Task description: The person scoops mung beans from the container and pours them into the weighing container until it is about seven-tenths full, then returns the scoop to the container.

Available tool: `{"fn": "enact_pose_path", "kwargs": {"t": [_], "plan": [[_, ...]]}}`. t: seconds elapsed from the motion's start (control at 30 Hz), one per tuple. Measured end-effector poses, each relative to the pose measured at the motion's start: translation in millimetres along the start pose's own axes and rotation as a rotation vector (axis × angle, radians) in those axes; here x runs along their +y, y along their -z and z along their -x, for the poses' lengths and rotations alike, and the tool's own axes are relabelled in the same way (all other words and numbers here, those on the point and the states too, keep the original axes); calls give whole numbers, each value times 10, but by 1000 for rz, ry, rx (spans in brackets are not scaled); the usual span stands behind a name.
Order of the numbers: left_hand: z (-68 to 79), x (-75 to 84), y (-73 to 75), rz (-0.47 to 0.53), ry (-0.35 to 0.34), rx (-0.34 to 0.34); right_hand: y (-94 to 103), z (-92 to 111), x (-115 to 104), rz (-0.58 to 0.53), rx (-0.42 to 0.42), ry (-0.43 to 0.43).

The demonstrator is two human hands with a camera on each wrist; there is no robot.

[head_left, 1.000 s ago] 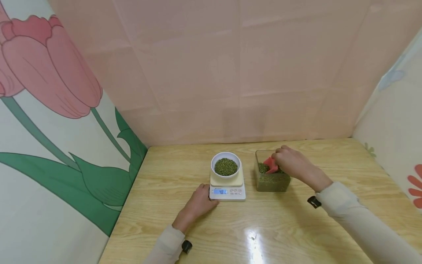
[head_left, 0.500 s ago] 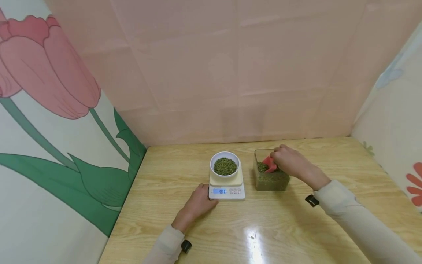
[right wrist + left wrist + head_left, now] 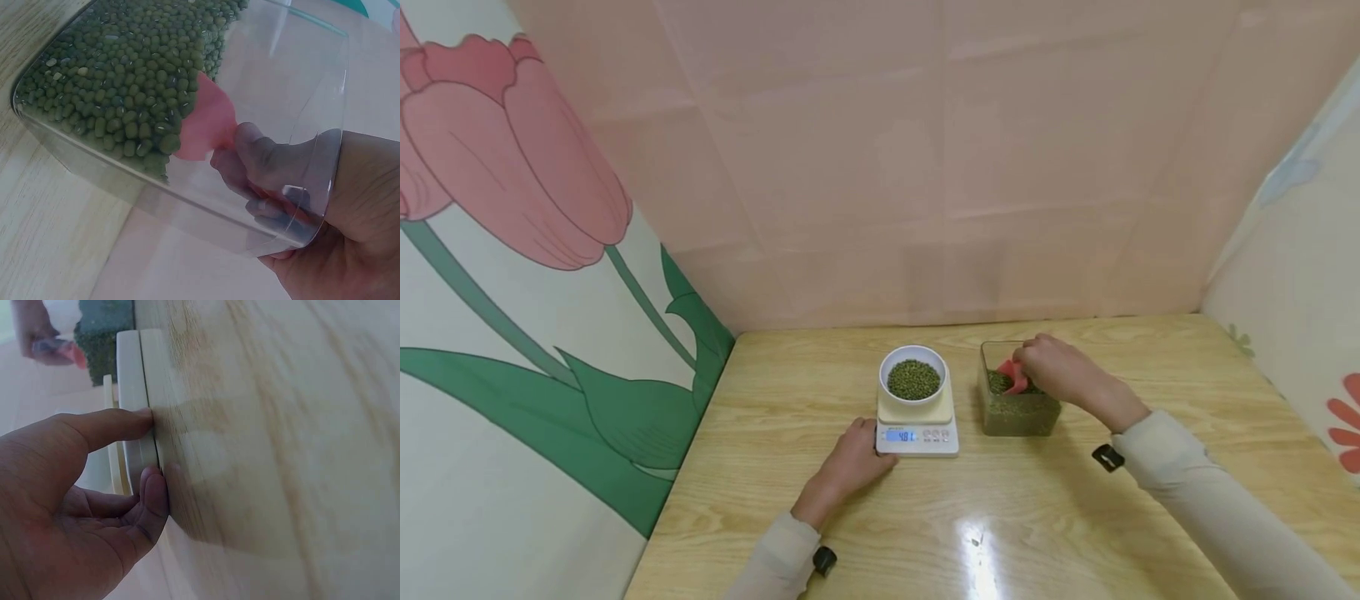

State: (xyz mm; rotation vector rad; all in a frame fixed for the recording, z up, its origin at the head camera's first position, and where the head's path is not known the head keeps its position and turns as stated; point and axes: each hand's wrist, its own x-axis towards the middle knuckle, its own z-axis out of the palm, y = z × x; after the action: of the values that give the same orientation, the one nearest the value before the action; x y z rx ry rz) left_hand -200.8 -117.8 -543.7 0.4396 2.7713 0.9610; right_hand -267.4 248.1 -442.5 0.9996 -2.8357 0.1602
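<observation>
A white kitchen scale carries a white bowl of green mung beans; its lit display seems to read 481. My left hand holds the scale's front left corner, with thumb and fingers against its edges in the left wrist view. To the right stands a clear square container part filled with mung beans. Over its rim reaches my right hand, gripping the handle of a red scoop. The scoop's tip is sunk among the beans, so its load is hidden.
The wood-grain table ends at a pink-covered wall behind the scale. A wall with painted tulips rises on the left, and another printed wall on the right. A black strap end hangs from the right cuff.
My right hand has shifted very slightly to the left with the scoop, which stays in the beans. The left hand, scale and bowl look the same, and the display reading is unchanged.
</observation>
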Motion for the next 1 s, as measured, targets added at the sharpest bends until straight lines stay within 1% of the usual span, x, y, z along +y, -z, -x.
{"fn": "enact_pose_path", "kwargs": {"t": [0.47, 0.87, 1.0], "plan": [[2, 8, 1, 3, 7, 3, 19, -11, -54, -85, -12, -31], [4, 9, 3, 4, -10, 10, 10, -20, -42, -93, -25, -30], [6, 5, 3, 0, -11, 10, 8, -14, -35, -100, -17, -21]]}}
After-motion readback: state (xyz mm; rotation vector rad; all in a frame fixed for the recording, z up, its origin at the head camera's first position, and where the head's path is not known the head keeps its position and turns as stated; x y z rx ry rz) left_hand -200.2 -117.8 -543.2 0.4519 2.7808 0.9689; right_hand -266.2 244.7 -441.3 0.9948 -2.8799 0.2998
